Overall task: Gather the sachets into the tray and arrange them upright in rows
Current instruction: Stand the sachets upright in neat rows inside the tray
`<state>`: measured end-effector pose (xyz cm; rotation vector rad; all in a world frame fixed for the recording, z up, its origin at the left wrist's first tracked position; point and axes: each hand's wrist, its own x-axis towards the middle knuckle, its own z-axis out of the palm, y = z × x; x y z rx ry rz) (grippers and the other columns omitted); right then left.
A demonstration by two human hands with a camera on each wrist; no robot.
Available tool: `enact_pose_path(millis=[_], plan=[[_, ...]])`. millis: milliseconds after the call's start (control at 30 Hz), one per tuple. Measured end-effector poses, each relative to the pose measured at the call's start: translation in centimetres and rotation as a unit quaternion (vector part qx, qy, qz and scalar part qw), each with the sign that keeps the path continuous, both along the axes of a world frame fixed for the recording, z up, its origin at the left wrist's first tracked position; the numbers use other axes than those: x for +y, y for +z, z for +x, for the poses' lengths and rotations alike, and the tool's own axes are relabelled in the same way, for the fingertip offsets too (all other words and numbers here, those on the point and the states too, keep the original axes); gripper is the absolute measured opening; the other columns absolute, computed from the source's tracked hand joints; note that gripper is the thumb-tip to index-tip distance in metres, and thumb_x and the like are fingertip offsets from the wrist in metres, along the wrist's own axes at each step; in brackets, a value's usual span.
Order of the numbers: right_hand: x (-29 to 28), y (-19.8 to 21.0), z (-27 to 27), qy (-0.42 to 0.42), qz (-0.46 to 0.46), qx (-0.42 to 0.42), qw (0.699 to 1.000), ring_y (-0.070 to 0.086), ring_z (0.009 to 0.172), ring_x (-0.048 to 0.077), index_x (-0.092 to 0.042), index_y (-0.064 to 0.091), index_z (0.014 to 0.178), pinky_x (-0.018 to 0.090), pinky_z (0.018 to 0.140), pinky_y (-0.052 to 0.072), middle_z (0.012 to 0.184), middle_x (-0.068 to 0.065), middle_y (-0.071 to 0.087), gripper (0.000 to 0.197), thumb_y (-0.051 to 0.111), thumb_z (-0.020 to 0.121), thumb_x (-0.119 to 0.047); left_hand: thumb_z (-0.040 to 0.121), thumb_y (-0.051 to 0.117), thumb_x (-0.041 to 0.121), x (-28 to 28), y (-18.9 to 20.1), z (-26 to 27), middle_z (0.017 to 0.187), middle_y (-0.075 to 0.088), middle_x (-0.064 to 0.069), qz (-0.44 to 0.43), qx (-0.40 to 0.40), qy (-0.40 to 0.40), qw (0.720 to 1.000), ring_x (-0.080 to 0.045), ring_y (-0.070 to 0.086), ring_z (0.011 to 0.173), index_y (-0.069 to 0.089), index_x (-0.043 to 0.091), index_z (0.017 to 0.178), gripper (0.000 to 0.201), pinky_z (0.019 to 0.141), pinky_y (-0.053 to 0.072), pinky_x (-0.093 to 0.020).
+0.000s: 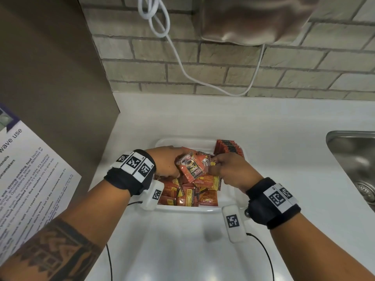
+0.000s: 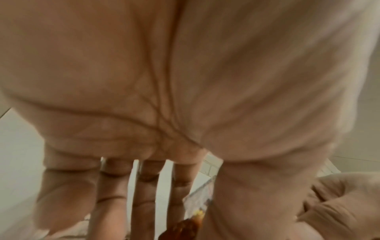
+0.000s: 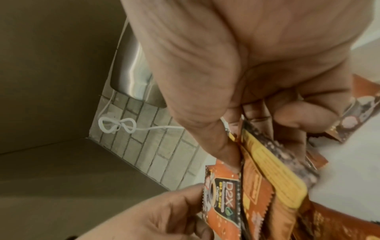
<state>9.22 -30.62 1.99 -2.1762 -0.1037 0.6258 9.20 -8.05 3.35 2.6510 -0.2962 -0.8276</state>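
A white tray point(image 1: 205, 141) on the counter holds a loose heap of red-orange sachets point(image 1: 188, 191). A short row of upright sachets point(image 1: 228, 148) stands in its far right corner. My left hand point(image 1: 169, 164) holds a small stack of sachets point(image 1: 192, 167) above the heap. My right hand point(image 1: 227, 169) pinches the right edge of that stack. In the right wrist view the thumb and fingers point(image 3: 226, 146) grip several sachets point(image 3: 267, 181) edge-on, with the left hand point(image 3: 164, 216) holding one from below. The left wrist view shows mostly palm and a sachet tip point(image 2: 191, 224).
A steel sink point(image 1: 353, 159) lies at the right. A brown cabinet wall point(image 1: 50, 78) with a printed notice point(image 1: 30, 175) stands at the left. A white cable point(image 1: 182, 63) hangs down the brick wall below a metal dispenser point(image 1: 253, 19). White counter point(image 1: 182, 250) lies in front.
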Motion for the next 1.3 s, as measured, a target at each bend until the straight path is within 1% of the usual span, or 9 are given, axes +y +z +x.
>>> enact_pose_path(millis=[200, 300, 400, 500, 633, 867, 1000, 1133, 1300], plan=[[-1.6, 1.1, 0.3, -0.024, 0.030, -0.018, 0.999, 0.053, 0.062, 0.013, 0.001, 0.069, 0.092, 0.022, 0.052, 0.040, 0.076, 0.005, 0.063, 0.028, 0.075, 0.089, -0.026, 0.094, 0.054, 0.012, -0.6, 0.2, 0.4, 0.105, 0.065, 0.001, -0.011, -0.040, -0.001, 0.999, -0.021, 0.065, 0.086, 0.055, 0.021, 0.132, 0.038, 0.066, 0.049, -0.029], [-2.2, 1.7, 0.5, -0.030, 0.067, 0.000, 0.997, 0.052, 0.057, 0.010, -0.004, 0.070, 0.095, 0.020, 0.051, 0.041, 0.074, 0.002, 0.064, 0.025, 0.075, 0.089, -0.027, 0.103, 0.047, 0.021, -0.8, 0.8, 1.2, 0.113, 0.062, 0.004, -0.090, -0.092, 0.112, 0.985, -0.015, 0.058, 0.091, 0.059, 0.021, 0.128, 0.028, 0.072, 0.045, -0.029], [-2.7, 2.7, 0.9, -0.023, 0.107, 0.007, 0.994, 0.051, 0.062, 0.015, -0.007, 0.072, 0.100, 0.028, 0.059, 0.042, 0.077, 0.007, 0.066, 0.022, 0.073, 0.090, -0.026, 0.104, 0.039, 0.054, -1.6, 2.0, 1.4, 0.115, 0.065, -0.004, -0.321, -0.021, 0.265, 0.909, -0.024, 0.064, 0.101, 0.063, 0.020, 0.120, 0.044, 0.094, 0.054, -0.045], [-2.8, 3.4, 1.4, -0.043, 0.169, 0.029, 0.984, 0.053, 0.053, 0.010, -0.005, 0.070, 0.106, 0.022, 0.049, 0.041, 0.078, 0.007, 0.068, 0.020, 0.070, 0.093, -0.020, 0.091, 0.037, 0.077, -2.6, 2.7, 1.2, 0.116, 0.068, -0.010, -0.495, 0.088, 0.325, 0.801, -0.030, 0.067, 0.108, 0.064, 0.015, 0.121, 0.074, 0.094, 0.055, -0.050], [-2.6, 3.7, 1.6, -0.058, 0.211, 0.040, 0.975, 0.059, 0.061, 0.017, -0.005, 0.067, 0.106, 0.020, 0.045, 0.042, 0.085, 0.011, 0.072, 0.022, 0.070, 0.094, -0.023, 0.091, 0.041, 0.072, -4.3, 2.2, 1.2, 0.125, 0.070, -0.013, -0.564, 0.162, 0.306, 0.750, -0.034, 0.067, 0.115, 0.060, 0.018, 0.132, 0.070, 0.098, 0.051, -0.056], [-1.9, 2.5, 1.4, -0.099, 0.284, 0.058, 0.952, 0.073, 0.091, 0.024, -0.002, 0.063, 0.114, 0.034, 0.071, 0.062, 0.111, 0.018, 0.073, 0.026, 0.066, 0.096, -0.021, 0.102, 0.054, 0.037, -6.5, 0.6, 0.6, 0.113, 0.074, -0.013, -0.583, 0.140, 0.362, 0.714, -0.033, 0.072, 0.097, 0.060, 0.014, 0.124, 0.032, 0.088, 0.057, -0.056], [-1.2, 1.9, 1.2, -0.093, 0.285, 0.062, 0.952, 0.073, 0.097, 0.027, -0.001, 0.062, 0.119, 0.033, 0.080, 0.061, 0.114, 0.018, 0.072, 0.026, 0.061, 0.099, -0.018, 0.103, 0.055, 0.023, -6.9, 0.1, 0.2, 0.128, 0.066, -0.018, -0.595, 0.127, 0.353, 0.711, -0.034, 0.071, 0.099, 0.048, 0.011, 0.139, 0.038, 0.084, 0.057, -0.061], [-0.8, 1.2, 1.2, -0.071, 0.250, 0.041, 0.965, 0.071, 0.104, 0.030, -0.004, 0.063, 0.123, 0.046, 0.093, 0.057, 0.116, 0.016, 0.072, 0.027, 0.061, 0.099, -0.018, 0.100, 0.056, 0.007, -6.7, -0.4, -0.2, 0.135, 0.059, -0.010, -0.618, 0.114, 0.312, 0.712, -0.034, 0.069, 0.102, 0.041, 0.026, 0.143, 0.050, 0.081, 0.058, -0.061], [-0.7, 2.2, 1.2, -0.072, 0.165, -0.008, 0.984, 0.072, 0.085, 0.029, -0.006, 0.066, 0.115, 0.042, 0.071, 0.061, 0.108, 0.019, 0.073, 0.032, 0.060, 0.099, -0.033, 0.096, 0.061, -0.001, -6.0, -0.8, -0.4, 0.121, 0.066, -0.012, -0.607, 0.093, 0.287, 0.735, -0.031, 0.071, 0.100, 0.053, 0.016, 0.132, 0.041, 0.076, 0.060, -0.056]])
